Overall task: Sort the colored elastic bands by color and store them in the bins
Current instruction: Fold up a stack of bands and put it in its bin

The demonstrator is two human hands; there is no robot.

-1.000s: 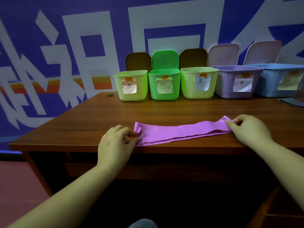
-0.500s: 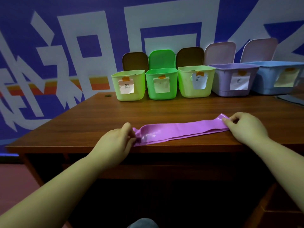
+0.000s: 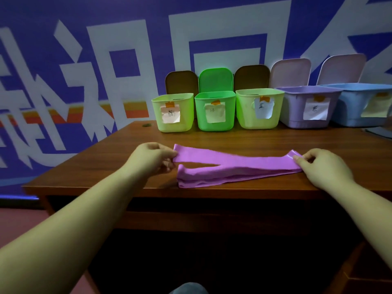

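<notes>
We've got the purple band (image 3: 237, 166) lying folded along the near edge of the table (image 3: 212, 136). Left hand (image 3: 151, 160) pinches the top layer's left end, lifted off the lower layers. Right hand (image 3: 324, 166) pinches the right end against the wood. 5 open bins at the back; the purple bin (image 3: 297, 115) is 4th from left, well apart from the band. Risks, as we judge them: the stretchy layer snaps out of our left pinch if tensioned, the fold unravels on lifting, or the stack slides off the near edge.
</notes>
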